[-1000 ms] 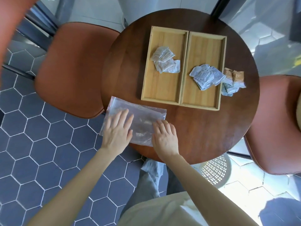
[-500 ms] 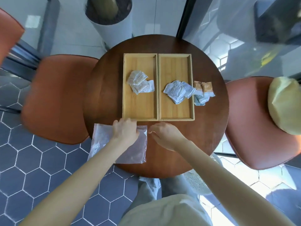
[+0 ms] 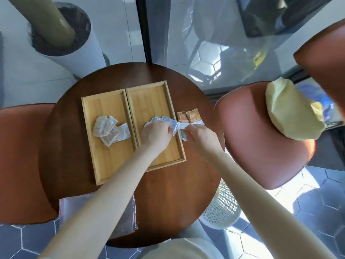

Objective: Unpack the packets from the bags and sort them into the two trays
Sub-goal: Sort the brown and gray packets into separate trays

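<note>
Two wooden trays sit side by side on the round brown table [image 3: 168,193]. The left tray [image 3: 104,165] holds a small heap of white packets [image 3: 109,130]. My left hand [image 3: 155,134] is over the right tray [image 3: 149,98], fingers closed on the pale blue-white packets [image 3: 173,123] lying there. My right hand [image 3: 200,135] is just outside that tray's right edge, pinching a white packet [image 3: 183,136] on the table. Two orange-brown packets [image 3: 188,116] lie beside it. The clear plastic bag [image 3: 130,212] lies flat at the table's near edge, partly under my left forearm.
Red-brown chairs stand at the left [image 3: 20,161] and right [image 3: 261,139]; the right one carries a yellow cushion [image 3: 291,109]. A white planter [image 3: 61,38] stands beyond the table by a glass wall. A white perforated basket [image 3: 222,208] sits on the tiled floor below.
Both hands left the plastic bag and reached forward to the packets at the right tray. The view tilted up and the bag stayed flat at the near edge.
</note>
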Tool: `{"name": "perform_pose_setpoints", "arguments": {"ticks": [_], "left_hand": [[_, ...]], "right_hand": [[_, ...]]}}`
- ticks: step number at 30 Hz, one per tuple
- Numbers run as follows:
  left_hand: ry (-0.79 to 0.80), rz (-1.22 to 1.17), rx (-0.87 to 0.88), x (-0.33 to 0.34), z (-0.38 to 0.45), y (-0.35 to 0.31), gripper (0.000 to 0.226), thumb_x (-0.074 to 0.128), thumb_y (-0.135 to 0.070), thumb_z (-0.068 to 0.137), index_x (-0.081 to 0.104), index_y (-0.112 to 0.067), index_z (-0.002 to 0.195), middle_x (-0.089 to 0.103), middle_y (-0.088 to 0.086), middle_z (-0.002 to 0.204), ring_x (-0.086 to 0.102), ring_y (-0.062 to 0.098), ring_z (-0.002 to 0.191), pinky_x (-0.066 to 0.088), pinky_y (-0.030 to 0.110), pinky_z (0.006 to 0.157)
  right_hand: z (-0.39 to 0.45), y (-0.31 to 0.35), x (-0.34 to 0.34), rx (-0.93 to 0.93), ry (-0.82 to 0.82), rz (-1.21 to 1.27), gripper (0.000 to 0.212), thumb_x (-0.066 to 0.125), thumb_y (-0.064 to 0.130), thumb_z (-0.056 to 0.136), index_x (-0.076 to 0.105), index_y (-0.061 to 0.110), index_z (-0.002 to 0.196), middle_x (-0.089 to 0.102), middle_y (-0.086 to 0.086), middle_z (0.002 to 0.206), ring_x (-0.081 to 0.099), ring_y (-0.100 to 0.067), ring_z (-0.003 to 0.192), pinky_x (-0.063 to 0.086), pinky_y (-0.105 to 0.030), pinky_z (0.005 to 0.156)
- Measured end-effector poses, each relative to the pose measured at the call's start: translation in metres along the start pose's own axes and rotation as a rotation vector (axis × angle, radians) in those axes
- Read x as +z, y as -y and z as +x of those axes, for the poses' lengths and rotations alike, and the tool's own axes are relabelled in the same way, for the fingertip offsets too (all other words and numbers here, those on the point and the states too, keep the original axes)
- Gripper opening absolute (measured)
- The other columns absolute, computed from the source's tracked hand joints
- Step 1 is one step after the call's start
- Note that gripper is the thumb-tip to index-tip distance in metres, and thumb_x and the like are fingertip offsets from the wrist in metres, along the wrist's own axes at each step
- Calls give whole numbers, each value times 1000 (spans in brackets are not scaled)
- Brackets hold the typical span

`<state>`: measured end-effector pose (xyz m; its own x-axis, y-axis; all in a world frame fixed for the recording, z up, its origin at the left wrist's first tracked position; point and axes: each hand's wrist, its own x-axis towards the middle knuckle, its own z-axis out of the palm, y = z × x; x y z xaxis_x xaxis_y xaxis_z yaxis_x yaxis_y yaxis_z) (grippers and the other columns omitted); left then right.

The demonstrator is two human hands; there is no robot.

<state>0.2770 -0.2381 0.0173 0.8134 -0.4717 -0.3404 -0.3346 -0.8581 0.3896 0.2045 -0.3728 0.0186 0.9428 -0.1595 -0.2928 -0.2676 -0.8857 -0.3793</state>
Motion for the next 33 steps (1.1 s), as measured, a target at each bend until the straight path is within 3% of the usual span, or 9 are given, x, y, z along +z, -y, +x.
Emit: {"name": "perform_pose_setpoints", "arguments": {"ticks": [2, 4, 6, 9, 11, 17, 23, 27, 33], "left_hand": [[-40, -41, -1, 9, 18, -7, 20, 47, -19, 89, 63, -6, 88, 61, 14, 90, 56, 33, 88, 47, 41, 71], [-52, -5, 33, 19, 34, -13, 25, 50, -22, 90, 60, -7, 107, 60, 12, 108, 51, 32, 104, 44, 44, 84], [-36, 79, 122, 27, 45, -16, 40, 51, -26, 91, 48, -9, 128, 50, 10, 132, 41, 28, 123, 37, 43, 97], [9, 230, 211, 37, 58, -15, 56, 45, -33, 94, 28, -10, 142, 26, 6, 153, 18, 25, 141, 21, 46, 111], [53, 294, 198, 43, 63, -13, 57, 40, -36, 95, 24, -10, 143, 17, 5, 156, 7, 24, 144, 12, 48, 114], [25, 307, 174, 51, 63, -11, 56, 45, -38, 93, 33, -9, 140, 25, 7, 153, 10, 25, 144, 10, 50, 114], [-52, 227, 135, 49, 65, -22, 38, 67, -23, 81, 60, -5, 114, 52, 13, 136, 33, 30, 136, 22, 53, 110], [-85, 208, 128, 47, 65, -27, 34, 74, -17, 73, 63, -6, 103, 62, 13, 121, 45, 30, 126, 28, 52, 106], [-146, -231, 132, 31, 61, -29, 23, 68, -14, 80, 62, -8, 101, 70, 9, 95, 61, 27, 90, 46, 36, 76]], "right_hand": [[8, -15, 6, 16, -121, 14, 15, 53, 7, 82, 67, 4, 87, 70, -12, 83, 62, -35, 81, 44, -32, 58], [15, -27, 11, 59, -194, 47, 28, 42, 6, 77, 68, 4, 89, 70, -12, 84, 63, -35, 82, 48, -36, 59], [23, -35, 18, 101, -216, 70, 43, 31, 13, 77, 67, 5, 98, 71, -12, 96, 63, -34, 92, 51, -41, 70], [33, -41, 31, 206, -190, 80, 35, 46, 20, 86, 62, 7, 115, 66, -13, 118, 58, -34, 111, 48, -44, 88], [35, -41, 40, 250, -161, 82, 44, 49, 32, 87, 59, 7, 121, 61, -12, 126, 54, -32, 119, 44, -45, 95], [35, -36, 50, 304, -213, 66, 49, 43, 39, 84, 62, 8, 116, 64, -9, 123, 58, -27, 115, 47, -41, 92], [38, -41, 50, 284, -281, 114, 35, 61, 10, 77, 66, 6, 111, 67, -9, 117, 61, -29, 109, 49, -43, 88], [43, -44, 39, 272, -317, 169, 33, 60, -1, 72, 68, 4, 103, 70, -12, 105, 62, -34, 100, 52, -45, 82], [44, -49, 22, 429, -219, 310, 22, 61, 14, 82, 70, 15, 103, 71, -8, 101, 60, -26, 96, 47, -33, 77]]}}
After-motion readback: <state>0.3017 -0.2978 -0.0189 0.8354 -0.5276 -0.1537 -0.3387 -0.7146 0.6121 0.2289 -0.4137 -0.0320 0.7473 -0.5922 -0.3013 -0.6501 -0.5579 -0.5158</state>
